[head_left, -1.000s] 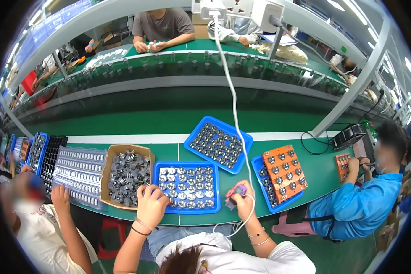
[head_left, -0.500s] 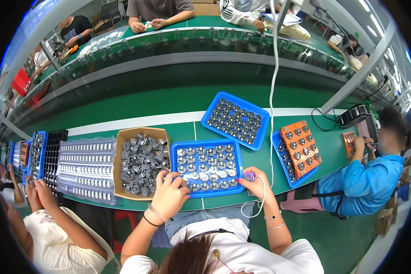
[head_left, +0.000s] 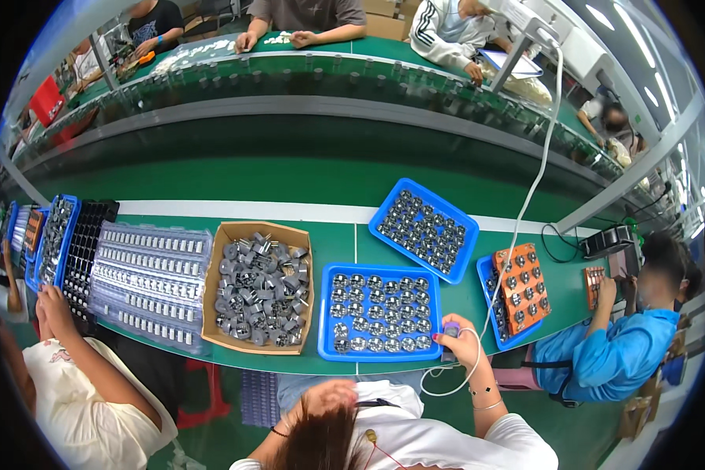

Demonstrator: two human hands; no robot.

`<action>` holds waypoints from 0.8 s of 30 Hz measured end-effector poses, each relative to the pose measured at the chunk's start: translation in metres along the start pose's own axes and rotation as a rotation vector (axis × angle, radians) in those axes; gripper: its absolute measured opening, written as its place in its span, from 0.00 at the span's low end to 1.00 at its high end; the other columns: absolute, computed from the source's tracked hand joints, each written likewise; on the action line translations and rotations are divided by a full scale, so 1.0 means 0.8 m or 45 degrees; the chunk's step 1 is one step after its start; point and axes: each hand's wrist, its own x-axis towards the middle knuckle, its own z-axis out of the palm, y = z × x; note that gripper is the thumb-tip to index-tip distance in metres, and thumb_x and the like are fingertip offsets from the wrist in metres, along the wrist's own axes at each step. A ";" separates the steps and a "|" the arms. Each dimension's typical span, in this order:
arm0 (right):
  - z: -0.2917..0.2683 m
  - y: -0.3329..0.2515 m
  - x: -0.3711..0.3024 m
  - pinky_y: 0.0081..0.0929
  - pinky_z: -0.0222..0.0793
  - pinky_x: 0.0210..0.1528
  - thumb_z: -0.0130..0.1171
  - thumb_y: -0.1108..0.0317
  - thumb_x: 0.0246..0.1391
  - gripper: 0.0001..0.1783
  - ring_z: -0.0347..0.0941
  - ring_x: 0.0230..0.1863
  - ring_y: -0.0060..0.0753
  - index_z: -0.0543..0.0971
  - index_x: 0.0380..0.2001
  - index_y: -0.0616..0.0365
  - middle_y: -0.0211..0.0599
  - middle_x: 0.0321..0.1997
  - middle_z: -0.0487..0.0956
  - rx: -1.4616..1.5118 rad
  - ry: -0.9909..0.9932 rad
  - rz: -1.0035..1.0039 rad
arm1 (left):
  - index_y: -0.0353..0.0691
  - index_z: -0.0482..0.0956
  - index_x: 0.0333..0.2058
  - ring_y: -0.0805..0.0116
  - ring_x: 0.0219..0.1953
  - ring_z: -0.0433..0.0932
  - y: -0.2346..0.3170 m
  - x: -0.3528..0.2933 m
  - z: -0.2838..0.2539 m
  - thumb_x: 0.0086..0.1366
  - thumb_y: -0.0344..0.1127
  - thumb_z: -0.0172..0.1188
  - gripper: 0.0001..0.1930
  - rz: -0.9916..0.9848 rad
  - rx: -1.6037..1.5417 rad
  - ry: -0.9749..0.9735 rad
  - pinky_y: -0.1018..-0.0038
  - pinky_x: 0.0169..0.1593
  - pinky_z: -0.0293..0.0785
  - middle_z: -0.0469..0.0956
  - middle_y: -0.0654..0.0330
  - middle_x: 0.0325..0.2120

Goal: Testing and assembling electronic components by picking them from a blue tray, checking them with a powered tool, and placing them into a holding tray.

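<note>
My right hand (head_left: 464, 345) is closed on a small purple-grey device (head_left: 451, 329) with a white cable, at the right edge of a blue tray (head_left: 323, 313). Rows of round metal parts (head_left: 376, 311) fill most of that tray, with a few gaps at its left side. My left hand (head_left: 329, 396) is off the table, close to my body and nearest the tray's front edge. Motion smears its fingers, and hair partly covers it. Left of the tray stands an open cardboard box (head_left: 311, 290) heaped with grey cylindrical parts with metal pins (head_left: 262, 294).
Behind lies a second blue tray (head_left: 466, 258) of metal parts. At right, an orange holder (head_left: 522, 287) rests on another blue tray (head_left: 511, 338). Clear plastic trays (head_left: 150, 283) and a black grid tray (head_left: 82, 258) stand left. Co-workers sit on both sides; a white cable (head_left: 534, 184) hangs across.
My left hand has drawn back from the tray's front left corner toward my body. The right hand keeps the device at the tray's right edge. The whole view has shifted somewhat.
</note>
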 end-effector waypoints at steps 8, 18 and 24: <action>-0.026 0.004 -0.019 0.17 0.67 0.29 0.66 0.79 0.39 0.13 0.69 0.24 0.16 0.73 0.29 0.59 0.25 0.24 0.74 -0.027 0.020 -0.005 | 0.42 0.47 0.63 0.47 0.53 0.73 0.041 0.037 0.008 0.68 0.28 0.49 0.29 0.092 -0.601 0.112 0.59 0.53 0.74 0.63 0.47 0.57; -0.005 -0.062 0.000 0.13 0.65 0.30 0.66 0.77 0.40 0.13 0.68 0.26 0.13 0.74 0.31 0.59 0.23 0.27 0.74 -0.020 -0.054 -0.081 | 0.40 0.54 0.62 0.56 0.55 0.70 0.090 0.022 0.005 0.66 0.24 0.50 0.27 0.160 -0.556 0.292 0.54 0.54 0.74 0.65 0.54 0.57; 0.022 -0.076 0.043 0.16 0.67 0.34 0.63 0.73 0.48 0.11 0.70 0.30 0.17 0.75 0.36 0.61 0.28 0.31 0.76 0.183 -0.042 -0.303 | 0.35 0.61 0.56 0.60 0.49 0.76 0.174 0.037 -0.022 0.65 0.28 0.51 0.21 0.251 -0.530 0.366 0.61 0.54 0.75 0.73 0.54 0.49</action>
